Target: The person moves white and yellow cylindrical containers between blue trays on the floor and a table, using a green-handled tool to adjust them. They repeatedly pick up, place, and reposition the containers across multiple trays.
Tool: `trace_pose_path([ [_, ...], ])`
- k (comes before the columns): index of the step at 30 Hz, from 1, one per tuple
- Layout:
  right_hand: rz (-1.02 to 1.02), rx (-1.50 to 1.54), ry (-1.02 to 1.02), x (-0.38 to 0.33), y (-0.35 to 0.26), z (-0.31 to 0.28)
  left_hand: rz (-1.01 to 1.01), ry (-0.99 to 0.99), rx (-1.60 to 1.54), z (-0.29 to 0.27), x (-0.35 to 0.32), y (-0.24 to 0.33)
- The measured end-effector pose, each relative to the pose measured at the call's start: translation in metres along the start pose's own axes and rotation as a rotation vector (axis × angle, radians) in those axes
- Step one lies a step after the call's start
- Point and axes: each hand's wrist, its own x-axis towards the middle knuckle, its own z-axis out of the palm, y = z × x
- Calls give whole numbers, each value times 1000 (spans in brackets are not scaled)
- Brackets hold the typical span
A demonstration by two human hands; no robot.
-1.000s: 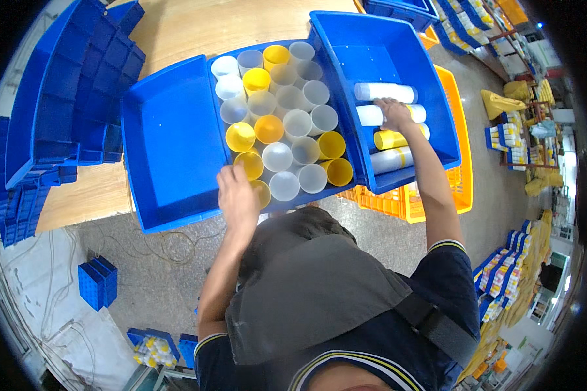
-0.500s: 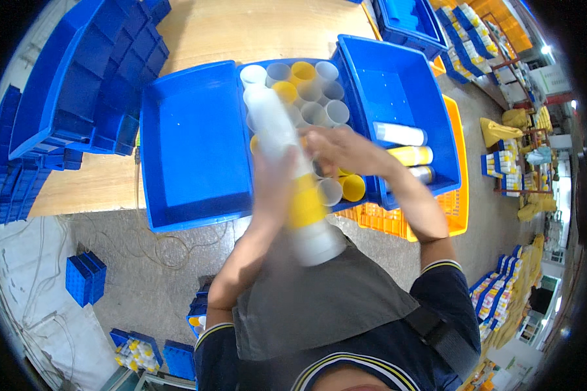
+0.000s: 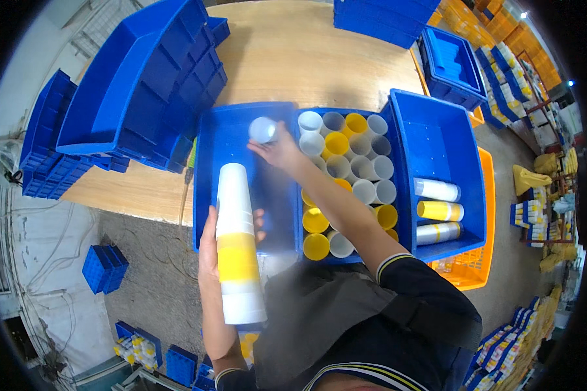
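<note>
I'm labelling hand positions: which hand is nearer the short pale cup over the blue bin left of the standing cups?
Right. The right hand holds the short pale cup; the left hand is farther off, below it in the picture, holding the long cup stack.

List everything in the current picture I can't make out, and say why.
Left hand: head view, palm hidden behind the cup stack.
Cups in the middle bin: head view, some hidden by the right forearm.
Loose cup at the right hand: head view, fine detail blurred.
Blue bins on the table's far side: cut off by the head view's top edge.
Shelf items: head view, too small to identify.
</note>
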Motion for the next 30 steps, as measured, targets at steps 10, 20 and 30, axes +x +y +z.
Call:
trace_pose_path([
  [10,223,-230,-188,-12,22,18,-78,-31,-110,-7,43,21],
  [20,-343,-1075,-90,13,36,-38,-54,117,-36,-22,73,28],
  [30,-805,-1967,543,73,45,-36,-304,-45,-57,-49,170,116],
])
